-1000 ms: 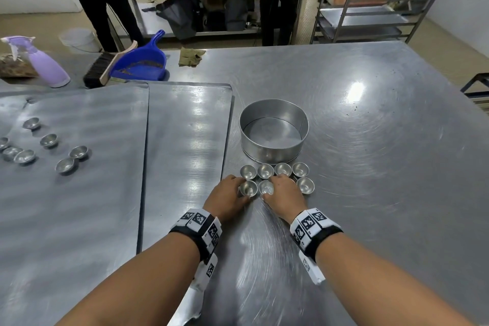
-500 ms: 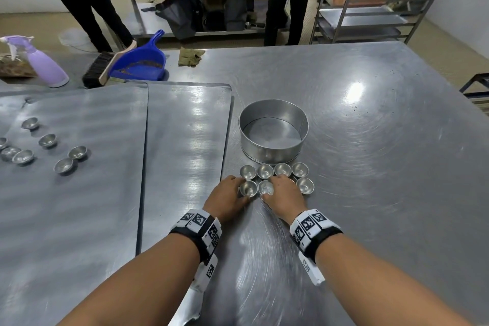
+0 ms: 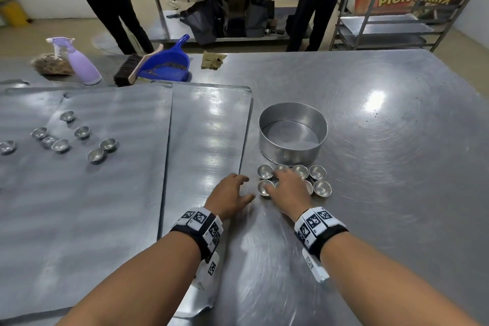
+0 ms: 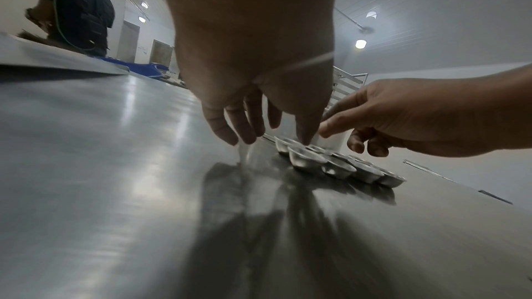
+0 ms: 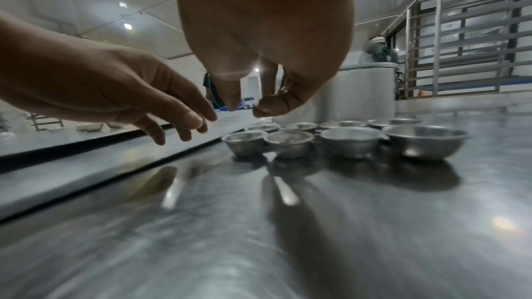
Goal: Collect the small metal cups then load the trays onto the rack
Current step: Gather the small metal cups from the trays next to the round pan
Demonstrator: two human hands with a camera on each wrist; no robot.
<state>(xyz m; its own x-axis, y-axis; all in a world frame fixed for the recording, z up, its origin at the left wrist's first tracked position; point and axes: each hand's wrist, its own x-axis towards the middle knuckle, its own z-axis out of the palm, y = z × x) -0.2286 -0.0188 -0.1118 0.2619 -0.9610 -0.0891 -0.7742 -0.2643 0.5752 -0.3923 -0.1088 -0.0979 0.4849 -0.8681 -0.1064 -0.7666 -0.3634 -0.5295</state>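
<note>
Left hand above steel surface, fingers loose, holding nothing; right hand over clustered small metal cups, thumb and fingertips nearly pinched, nothing gripped; round tin just behind cluster; trays left, more cups there; rack far back

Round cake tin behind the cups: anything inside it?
The round tin shows only its bare metal bottom in the head view. Its near wall hides a strip of the floor inside.
</note>
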